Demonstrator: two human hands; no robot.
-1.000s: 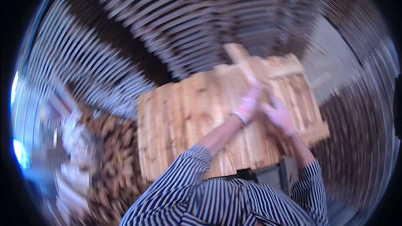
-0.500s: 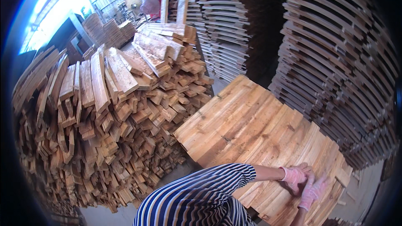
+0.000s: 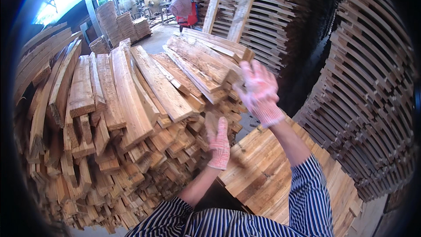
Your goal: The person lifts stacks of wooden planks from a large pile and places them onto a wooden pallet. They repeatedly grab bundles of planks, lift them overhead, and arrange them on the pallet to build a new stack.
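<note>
My left hand (image 3: 218, 144), in a pink and white knitted glove, is raised beside the front of a tall pile of sawn boards (image 3: 136, 138). Its fingers point up and apart, with nothing in them. My right hand (image 3: 259, 91), gloved alike and slightly blurred, reaches to the end of a board (image 3: 206, 59) on top of the pile. Thumb and fingers are spread around that end; whether they touch it is unclear. Below my right arm lies a panel of boards set side by side (image 3: 263, 166), partly covered by the arm.
Tall stacks of spaced wooden slats (image 3: 364, 92) rise on the right and at the back. Two boards (image 3: 241, 15) lean upright there. Behind the pile, a person in a hat (image 3: 180, 5) is near something red. More stacked wood (image 3: 116, 24) stands at the back left.
Both hands have left the panel's lower right and moved up and left to the board pile. The view has turned toward the pile.
</note>
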